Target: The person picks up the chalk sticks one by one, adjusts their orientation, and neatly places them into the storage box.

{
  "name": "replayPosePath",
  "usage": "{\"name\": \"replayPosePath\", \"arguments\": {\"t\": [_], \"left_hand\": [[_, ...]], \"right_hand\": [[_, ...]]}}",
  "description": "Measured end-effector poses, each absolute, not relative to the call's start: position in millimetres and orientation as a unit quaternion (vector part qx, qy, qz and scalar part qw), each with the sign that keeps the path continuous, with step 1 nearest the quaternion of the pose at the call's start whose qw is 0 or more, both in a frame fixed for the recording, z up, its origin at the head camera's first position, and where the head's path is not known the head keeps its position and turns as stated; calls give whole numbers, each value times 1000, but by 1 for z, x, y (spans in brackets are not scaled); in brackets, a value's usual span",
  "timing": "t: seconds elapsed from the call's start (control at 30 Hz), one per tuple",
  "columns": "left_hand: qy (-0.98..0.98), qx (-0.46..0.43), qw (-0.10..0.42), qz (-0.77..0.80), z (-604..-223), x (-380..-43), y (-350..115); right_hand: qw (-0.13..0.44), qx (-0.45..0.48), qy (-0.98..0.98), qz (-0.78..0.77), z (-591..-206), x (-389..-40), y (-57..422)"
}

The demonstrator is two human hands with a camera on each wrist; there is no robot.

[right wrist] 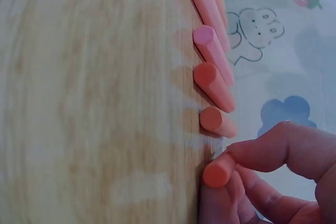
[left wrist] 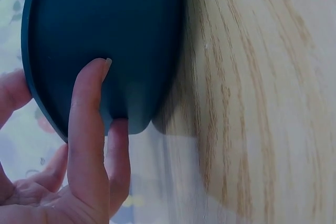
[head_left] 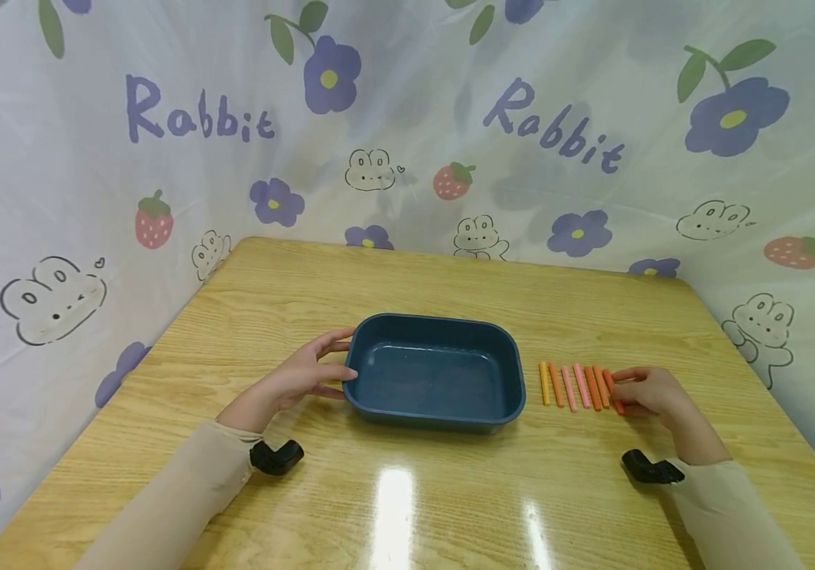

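Observation:
A dark blue rectangular basin with rounded corners stands mid-table. My left hand grips its left end: one fingertip lies over the rim, while other fingers press the outer wall. To the basin's right, several sticks of chalk in yellow, orange, pink and red-orange lie side by side in a row. At the row's right end, my right hand pinches a red-orange chalk stick between thumb and fingers, close over the tabletop. An orange chalk stick lies nearest to it.
The wooden table reaches back to a hanging white cloth printed with rabbits, flowers and strawberries. Black wrist mounts sit at both sleeve cuffs. Bright light reflects off the table's near side.

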State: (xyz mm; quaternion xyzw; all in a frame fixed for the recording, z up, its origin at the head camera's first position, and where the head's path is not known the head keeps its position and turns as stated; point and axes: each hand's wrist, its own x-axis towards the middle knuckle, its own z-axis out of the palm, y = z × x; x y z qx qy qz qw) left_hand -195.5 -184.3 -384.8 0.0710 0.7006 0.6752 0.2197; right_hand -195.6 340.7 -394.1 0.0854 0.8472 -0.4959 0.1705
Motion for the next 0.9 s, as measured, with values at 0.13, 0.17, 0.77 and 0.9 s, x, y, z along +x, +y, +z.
{"name": "replayPosePath", "arguments": {"t": [0.13,0.17,0.77,0.9], "left_hand": [[700,70,218,676,-385,-195,-183],[700,70,218,676,-385,-195,-183],[701,70,216,676,-383,-194,-183],[702,67,215,676,-384,-194,-183]], "right_hand": [[177,84,814,-547,-397,-195,347],[178,85,804,-561,-397,-195,349],[176,105,608,-767,-396,-200,341],[175,103,600,-774,-395,-201,336]]}}
